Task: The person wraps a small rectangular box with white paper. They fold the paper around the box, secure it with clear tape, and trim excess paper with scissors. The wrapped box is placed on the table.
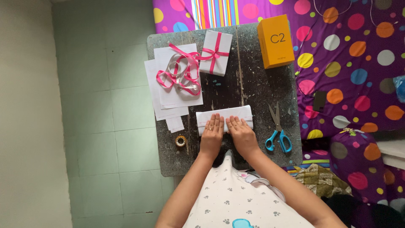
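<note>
White-wrapped box [225,115] lies near the dark table's [253,88] front edge, with bare tabletop behind it, scissors [277,131] just to its right and a tape roll [180,140] to its left. Left hand [211,134] and right hand [241,134] press flat on it side by side, fingers extended, gripping nothing. Its paper looks smooth, unribboned.

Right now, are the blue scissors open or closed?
Closed. The scissors lie flat on the table, blades together in one point, right of the right hand.
</note>
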